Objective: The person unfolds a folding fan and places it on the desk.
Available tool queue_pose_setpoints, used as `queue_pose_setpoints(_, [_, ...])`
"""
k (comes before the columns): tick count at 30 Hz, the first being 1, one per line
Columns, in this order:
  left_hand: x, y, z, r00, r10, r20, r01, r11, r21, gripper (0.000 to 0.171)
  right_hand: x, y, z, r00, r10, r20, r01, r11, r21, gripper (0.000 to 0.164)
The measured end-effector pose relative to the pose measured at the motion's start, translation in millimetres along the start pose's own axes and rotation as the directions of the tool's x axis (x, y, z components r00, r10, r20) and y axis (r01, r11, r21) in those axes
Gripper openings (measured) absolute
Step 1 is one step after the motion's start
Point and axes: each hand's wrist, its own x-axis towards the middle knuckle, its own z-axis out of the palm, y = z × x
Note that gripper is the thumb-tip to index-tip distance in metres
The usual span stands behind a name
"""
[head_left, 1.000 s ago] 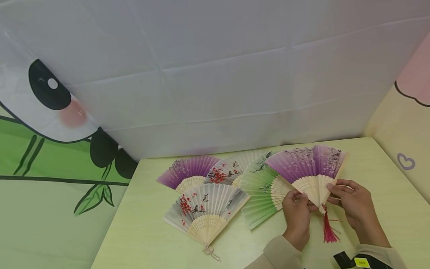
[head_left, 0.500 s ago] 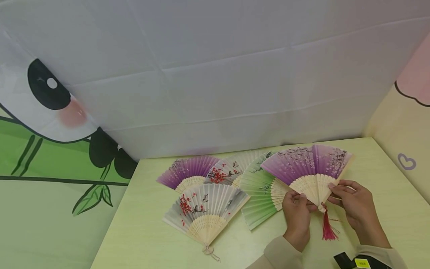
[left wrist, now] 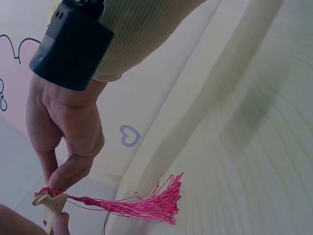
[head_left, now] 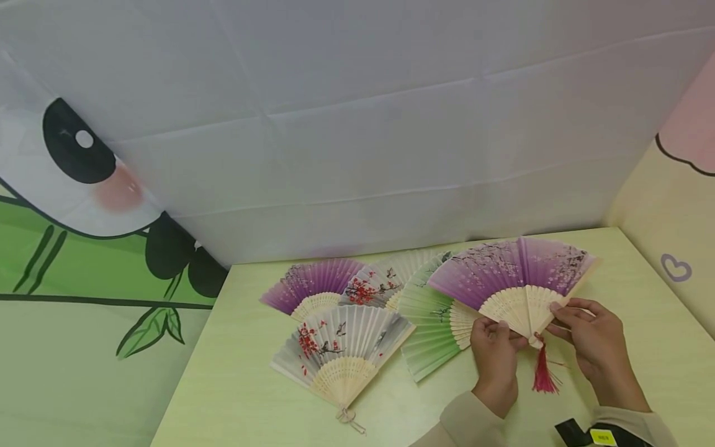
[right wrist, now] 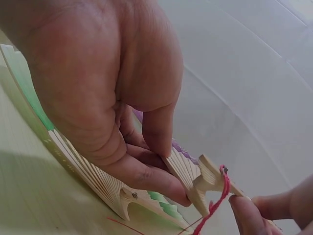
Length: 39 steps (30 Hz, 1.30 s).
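Observation:
A purple folding fan (head_left: 503,267) with blossom print and pale pierced ribs is held spread, tilted up above the table. My left hand (head_left: 496,366) pinches its left ribs low down, near the pivot, with the thumb in front. At the right edge, my right hand (head_left: 600,341) grips the outer rib between thumb and fingers. The fingers behind the ribs are partly hidden. From the pivot hangs a red tassel (head_left: 544,372), which reaches sideways across the left wrist view. Partly beneath the purple fan and beside my left hand, a green folding fan (head_left: 438,338) lies spread.
More spread fans lie on the pale table (head_left: 223,385): a grey one with red blossoms (head_left: 341,338) in front, a purple one (head_left: 318,279) and another grey one (head_left: 380,285) behind. A white cloth backdrop (head_left: 357,155) stands along the back edge, with printed side panels.
The held purple fan has spread wider, its left edge reaching further over the green fan and its right edge moving out. My right hand has shifted slightly right; the tassel has swung left.

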Motion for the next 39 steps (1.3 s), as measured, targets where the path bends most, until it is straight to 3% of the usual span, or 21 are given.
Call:
queue_pose_setpoints(7, [1.0,-2.2,0.8,1.0,-0.002,0.01,0.002,1.0,-0.001,0.006,11.1,13.2,-10.7,1.0,-0.022,-0.022,0.024,0.995,0.093,0.053])
queue_pose_setpoints(16, [2.5,-4.9,4.6,1.0,0.001,-0.006,-0.002,0.998,-0.067,0.008,14.1,12.3,-14.9,0.995,-0.008,-0.097,0.019,0.994,0.111,0.049])
queue_pose_setpoints(20, [1.7,-5.8,6.0,1.0,0.003,0.007,-0.002,0.996,-0.092,0.008,8.4,2.5,-13.0,0.994,-0.004,-0.112,0.022,0.987,0.157,0.049])
queue_pose_setpoints(26, [0.7,-10.7,7.6,0.999,-0.003,0.048,0.009,0.992,-0.129,0.008,-16.9,-34.6,4.7,0.987,0.045,-0.152,-0.015,0.981,0.193,0.038])
queue_pose_setpoints(29, [0.3,-12.9,8.6,0.998,-0.01,0.065,0.019,0.99,-0.141,0.011,-21.7,-42.3,6.1,0.984,0.058,-0.167,-0.021,0.976,0.215,0.038])
queue_pose_setpoints(36, [1.2,-17.5,12.2,0.996,-0.047,0.075,0.056,0.99,-0.132,0.015,4.8,-11.9,-27.5,0.979,0.013,-0.203,0.039,0.968,0.248,0.038])
queue_pose_setpoints(39, [2.2,-18.8,14.1,0.995,-0.056,0.083,0.067,0.989,-0.13,0.016,8.1,-10.9,-32.7,0.975,0.02,-0.223,0.036,0.968,0.248,0.036])
